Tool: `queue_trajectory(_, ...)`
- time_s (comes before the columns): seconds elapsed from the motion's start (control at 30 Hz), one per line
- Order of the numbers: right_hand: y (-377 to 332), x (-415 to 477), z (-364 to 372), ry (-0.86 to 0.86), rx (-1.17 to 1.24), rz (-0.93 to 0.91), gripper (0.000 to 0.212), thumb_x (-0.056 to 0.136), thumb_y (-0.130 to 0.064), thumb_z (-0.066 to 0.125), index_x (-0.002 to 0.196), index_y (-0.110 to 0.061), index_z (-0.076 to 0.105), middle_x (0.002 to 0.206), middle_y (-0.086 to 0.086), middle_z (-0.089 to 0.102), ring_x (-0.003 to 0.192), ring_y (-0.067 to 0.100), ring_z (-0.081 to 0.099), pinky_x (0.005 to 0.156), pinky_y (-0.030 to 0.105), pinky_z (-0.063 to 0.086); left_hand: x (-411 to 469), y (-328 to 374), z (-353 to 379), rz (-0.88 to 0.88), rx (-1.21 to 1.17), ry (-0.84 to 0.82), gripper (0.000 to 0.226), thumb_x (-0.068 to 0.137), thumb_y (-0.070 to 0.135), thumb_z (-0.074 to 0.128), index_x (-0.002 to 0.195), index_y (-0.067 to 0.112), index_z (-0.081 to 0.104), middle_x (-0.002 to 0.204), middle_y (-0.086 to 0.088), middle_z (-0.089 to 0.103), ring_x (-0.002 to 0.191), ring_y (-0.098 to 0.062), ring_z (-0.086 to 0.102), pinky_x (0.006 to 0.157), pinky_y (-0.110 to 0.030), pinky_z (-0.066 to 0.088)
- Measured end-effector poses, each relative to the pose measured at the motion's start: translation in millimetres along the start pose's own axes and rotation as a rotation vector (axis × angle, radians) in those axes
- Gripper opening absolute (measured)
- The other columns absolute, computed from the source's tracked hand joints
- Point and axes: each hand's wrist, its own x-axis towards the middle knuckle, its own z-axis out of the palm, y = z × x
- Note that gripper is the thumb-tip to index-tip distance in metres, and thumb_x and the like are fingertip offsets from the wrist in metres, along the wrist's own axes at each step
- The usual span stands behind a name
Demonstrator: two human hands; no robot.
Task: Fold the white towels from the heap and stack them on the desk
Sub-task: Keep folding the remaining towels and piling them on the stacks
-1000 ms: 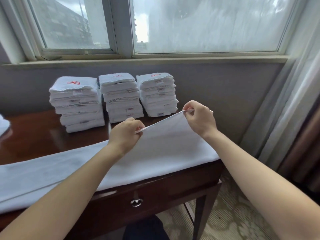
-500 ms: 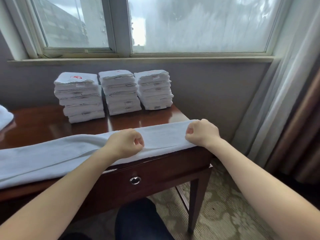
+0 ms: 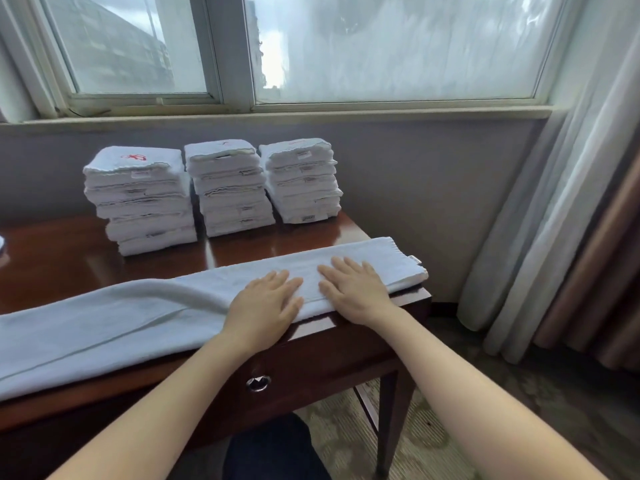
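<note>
"How many piles are there?"

"Three stacks of folded towels (image 3: 230,188), side by side at the back of the desk (image 3: 52,265). One long towel (image 3: 138,313) lies along the front edge, its right end at the desk's right edge."

"And the hands?"

"Left hand (image 3: 266,299) and right hand (image 3: 353,289) lie flat on it, fingers straight, gripping nothing. Bare wood separates towel and stacks."

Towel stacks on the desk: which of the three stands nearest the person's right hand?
The rightmost stack, closest to the desk's right end, behind the right hand; the other two stand farther left.
</note>
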Motion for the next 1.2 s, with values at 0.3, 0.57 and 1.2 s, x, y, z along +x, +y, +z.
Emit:
queue_trajectory(0.3, 20.1, 37.4, -5.9, 0.004, -0.012, 0.011, 0.05, 0.104, -0.046, 0.025, 0.153, -0.036, 0.027, 0.164, -0.004, 0.014, 0.151, 0.016, 0.007, 0.121, 0.041, -0.001, 36.2, 2.9, 1.0, -0.021, -0.133, 0.056, 0.043, 0.1, 0.04, 0.045, 0.141, 0.028, 0.052, 0.153, 0.002, 0.042, 0.142, -0.017, 0.034, 0.113, -0.032, 0.027)
queue_trajectory(0.57, -23.3, 22.7, -6.9, 0.309, 0.344, -0.162, 0.033, 0.097, -0.023, 0.057, 0.129, -0.021, 0.063, 0.133, -0.004, 0.06, 0.129, 0.014, 0.048, 0.106, 0.027, 0.035, -22.0, -29.0, -37.8, 0.007, -0.267, 0.424, 0.018, 0.081, 0.01, 0.069, 0.095, 0.021, 0.072, 0.099, 0.007, 0.069, 0.095, -0.015, 0.064, 0.079, -0.033, 0.052)
queue_trajectory(1.2, -197.5, 61.7, 37.4, 0.184, 0.148, -0.445, 0.024, 0.091, -0.028, 0.055, 0.106, -0.022, 0.073, 0.107, -0.002, 0.071, 0.104, 0.021, 0.058, 0.081, 0.036, 0.05, -102.5, -160.6, -76.5, -0.248, 0.052, 0.341, 0.009, 0.091, 0.018, 0.067, 0.094, 0.017, 0.075, 0.097, 0.004, 0.069, 0.093, -0.022, 0.065, 0.07, -0.036, 0.051)
